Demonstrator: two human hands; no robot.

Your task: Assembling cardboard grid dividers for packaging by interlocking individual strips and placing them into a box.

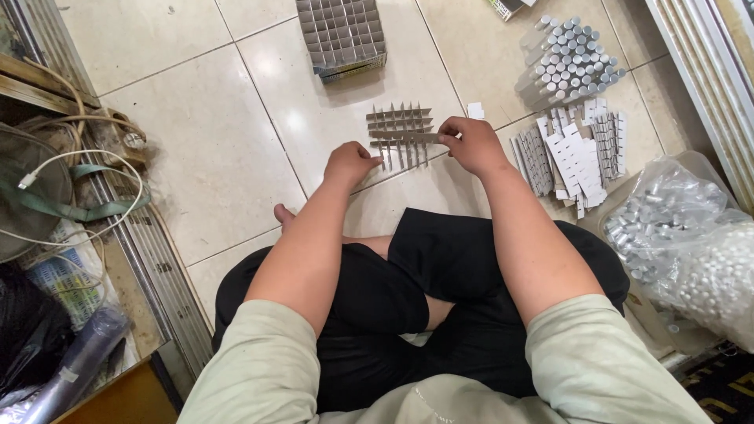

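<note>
Both forearms bare, stretched forward from pale green sleeves at the bottom of the frame toward its centre. Left hand knuckles up, fingers curled, fingertips pinched together pointing right. Right hand slightly higher, fingers bent and pinched, thumb side turned left. Legs crossed beneath, in black shorts.
</note>
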